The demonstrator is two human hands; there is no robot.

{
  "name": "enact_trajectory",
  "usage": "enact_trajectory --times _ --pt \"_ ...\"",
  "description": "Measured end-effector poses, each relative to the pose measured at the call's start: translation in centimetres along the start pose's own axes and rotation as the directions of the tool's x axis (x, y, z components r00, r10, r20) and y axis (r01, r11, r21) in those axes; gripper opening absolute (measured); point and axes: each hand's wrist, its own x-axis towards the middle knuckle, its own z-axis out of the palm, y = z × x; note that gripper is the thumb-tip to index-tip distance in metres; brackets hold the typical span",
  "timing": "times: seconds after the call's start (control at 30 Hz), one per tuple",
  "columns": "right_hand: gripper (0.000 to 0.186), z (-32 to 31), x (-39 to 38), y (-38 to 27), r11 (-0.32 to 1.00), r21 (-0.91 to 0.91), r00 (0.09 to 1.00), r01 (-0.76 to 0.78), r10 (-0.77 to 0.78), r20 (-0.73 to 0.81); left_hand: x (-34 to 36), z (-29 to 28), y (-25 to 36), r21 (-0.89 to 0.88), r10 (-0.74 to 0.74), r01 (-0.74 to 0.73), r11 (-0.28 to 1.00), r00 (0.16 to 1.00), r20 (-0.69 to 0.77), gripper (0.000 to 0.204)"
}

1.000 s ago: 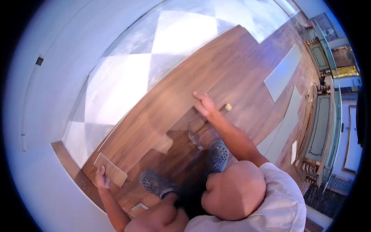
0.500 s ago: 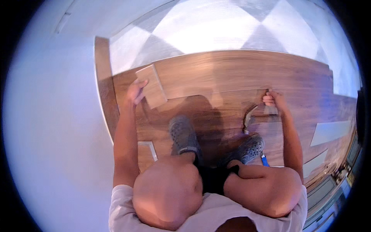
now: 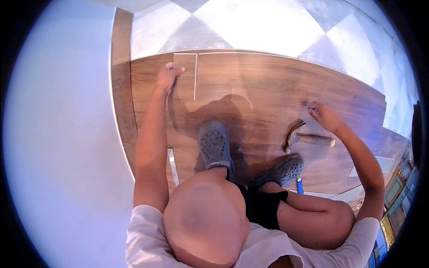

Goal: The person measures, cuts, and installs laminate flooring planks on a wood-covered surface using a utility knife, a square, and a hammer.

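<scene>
My left hand (image 3: 168, 77) is closed on the left side of a short wood-look plank piece (image 3: 187, 80), thumb on top. The piece has pale edges and lies over the far row of brown planks, its far end close to that row's outer edge. My right hand (image 3: 322, 114) hovers over the floor further right, its fingers curled together; whatever they hold, if anything, is too small to make out. Just nearer than that hand, a hammer (image 3: 318, 138) lies on the planks, its dark curved head toward the left.
Wood-look planks (image 3: 268, 85) cover the floor around my shoes (image 3: 213, 142). Beyond them are grey and white diamond tiles (image 3: 263, 22). A white wall (image 3: 62, 134) rises at left. A metal ruler (image 3: 173, 167), a blue-handled tool (image 3: 300, 186) and an offcut (image 3: 380, 165) lie about.
My left hand has carried the plank piece away from me and turned it from slanted to nearly straight. My right hand has shifted slightly, uncovering more of the hammer handle.
</scene>
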Motion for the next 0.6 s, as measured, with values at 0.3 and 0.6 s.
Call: enact_trajectory --times 0.3,0.6 --pt "0.041 8.1 6.3 -3.0 0.94 -0.303 0.822 0.158 -0.295 -0.487 -1.4 2.1 1.7 0.842 0.181 0.005 0.539 0.976 -0.122 0.053" --pt "0.044 12.4 9.0 -2.1 0.942 -0.329 0.633 0.071 -0.298 -0.715 -0.9 3.0 1.6 0.959 0.204 0.014 0.284 0.976 -0.075 0.05"
